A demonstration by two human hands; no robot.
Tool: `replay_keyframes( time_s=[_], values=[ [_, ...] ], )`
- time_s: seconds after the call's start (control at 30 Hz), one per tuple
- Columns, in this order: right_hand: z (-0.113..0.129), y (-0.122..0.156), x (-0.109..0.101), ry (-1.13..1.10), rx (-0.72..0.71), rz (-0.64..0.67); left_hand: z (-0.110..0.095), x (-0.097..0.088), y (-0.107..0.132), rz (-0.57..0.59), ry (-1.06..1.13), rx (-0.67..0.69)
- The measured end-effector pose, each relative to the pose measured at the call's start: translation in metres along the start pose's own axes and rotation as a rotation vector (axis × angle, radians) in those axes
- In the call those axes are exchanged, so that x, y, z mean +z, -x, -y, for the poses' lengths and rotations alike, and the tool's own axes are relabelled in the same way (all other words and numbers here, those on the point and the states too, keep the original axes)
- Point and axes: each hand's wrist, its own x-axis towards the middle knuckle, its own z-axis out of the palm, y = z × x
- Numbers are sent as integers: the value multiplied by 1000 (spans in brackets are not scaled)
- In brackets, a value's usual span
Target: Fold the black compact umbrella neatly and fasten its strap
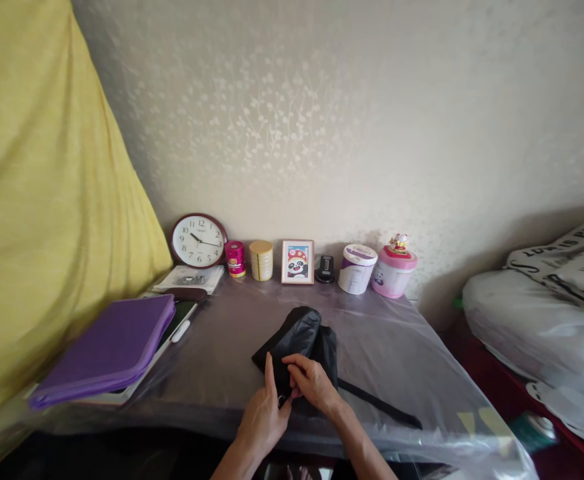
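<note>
A black fabric bundle [297, 333] with a loose, puffed upper part lies near the table's front edge. From its right side a long black strap [379, 401] trails across the table. My left hand [265, 413] grips the near end of the bundle, its index finger pointing up along the fabric and its thumb bent inward. A small shiny ring [281, 401] shows by that thumb. My right hand [312, 383] is closed in a pinch at the same near end, fingertips close to the left thumb. What exactly lies between the fingertips is partly hidden.
A purple folder [107, 343] lies on papers at left, beside a white marker [180, 331]. Along the wall stand a clock [199, 241], tins, a panda picture frame [297, 262], a black stapler-like item [325, 269] and two tubs. Plastic-wrapped bags [537, 333] are piled at right.
</note>
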Motion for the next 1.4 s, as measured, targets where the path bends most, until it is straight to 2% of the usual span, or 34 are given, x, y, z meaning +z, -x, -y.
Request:
replay_keyframes(
  time_s=[0.1,0.2,0.3,0.33,0.4,0.5,0.6,0.77,0.97,1.13,1.27,1.4],
  values=[
    [8,-3,-1,67,-3,33,-3,-3,3,-18,37,-11],
    [20,0,-4,171,-101,66,-4,-6,3,19,21,34],
    [28,7,-8,158,-149,122,-2,-6,1,56,13,40],
    [28,9,-10,137,-147,106,-1,-5,0,60,19,33],
    [26,13,-14,133,-178,-14,1,-3,-1,63,23,23],
    [20,13,-19,245,-346,-211,2,-2,-1,63,11,17],
    [11,1,-24,401,-461,-205,0,-1,-1,76,8,0],
    [-5,-42,-38,618,-482,-171,-1,1,-3,95,-19,-41],
    [-24,-93,-58,716,-381,-248,2,1,-5,104,-3,-34],
    [-31,-112,-72,594,-124,-344,2,0,-6,116,4,-62],
    [-39,-97,-94,497,24,-488,4,-2,-7,111,41,-77],
    [-51,-56,-114,373,170,-584,3,-5,-6,112,70,-85]
  ],
)
